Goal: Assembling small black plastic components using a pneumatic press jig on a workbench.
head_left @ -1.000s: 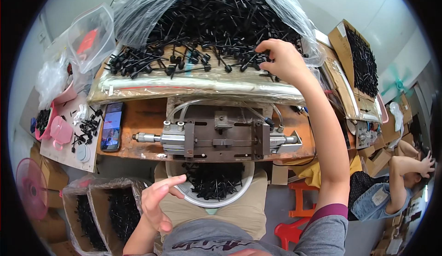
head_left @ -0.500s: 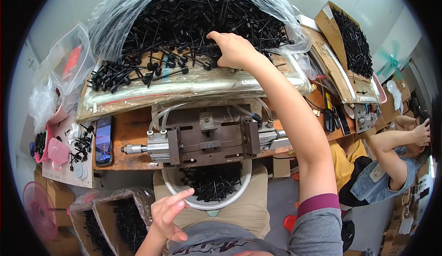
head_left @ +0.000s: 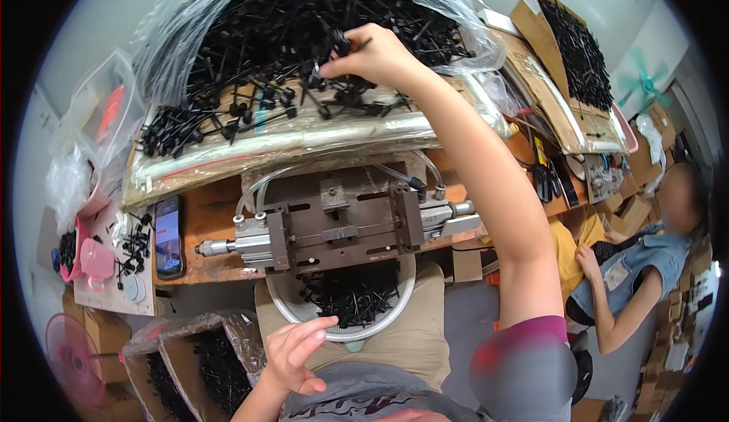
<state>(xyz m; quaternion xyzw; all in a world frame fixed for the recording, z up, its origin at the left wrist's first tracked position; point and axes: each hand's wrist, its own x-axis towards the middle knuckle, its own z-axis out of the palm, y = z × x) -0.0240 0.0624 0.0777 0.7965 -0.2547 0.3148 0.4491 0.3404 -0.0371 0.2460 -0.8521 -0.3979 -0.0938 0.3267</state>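
Parts pinched in your right hand sit past the metal fixture, one stem kinda parallel, with your loosely spread left hand nearside.

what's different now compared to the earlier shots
The right hand moved left and farther over the heap of black parts; its fingers now grip at least one part. A co-worker's raised arms came down. The left hand stays empty near the white basket; machine and phone stayed put.
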